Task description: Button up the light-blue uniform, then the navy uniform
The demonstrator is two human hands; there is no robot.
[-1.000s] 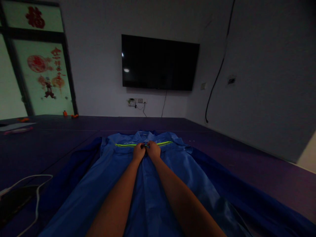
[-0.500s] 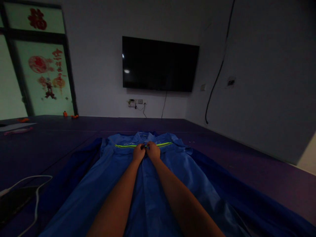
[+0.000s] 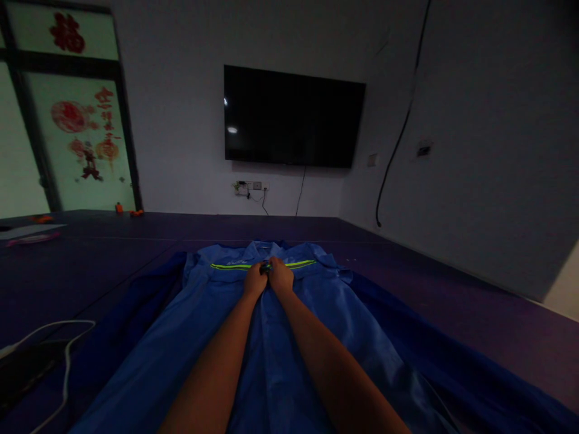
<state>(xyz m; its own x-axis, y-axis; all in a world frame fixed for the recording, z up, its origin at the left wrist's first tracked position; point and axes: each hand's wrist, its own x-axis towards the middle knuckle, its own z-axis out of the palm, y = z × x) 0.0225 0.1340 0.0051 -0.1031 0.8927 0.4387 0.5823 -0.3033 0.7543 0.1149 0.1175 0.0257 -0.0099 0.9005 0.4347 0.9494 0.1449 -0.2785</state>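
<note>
Together, the left hand (image 3: 256,281) and right hand (image 3: 281,278) pinch a small dark object (image 3: 265,268), too blurred to identify, at twelve o'clock, over the spread-out, long-sleeved blue fabric jacket (image 3: 335,301).

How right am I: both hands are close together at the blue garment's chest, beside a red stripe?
The stripe is yellow-green, not red, as the head view shows. The left hand and right hand are close together at the blue garment's chest.

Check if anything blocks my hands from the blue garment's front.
Nothing visible does: your left hand and right hand are at the garment front. The small dark item between them is too unclear to name.
</note>
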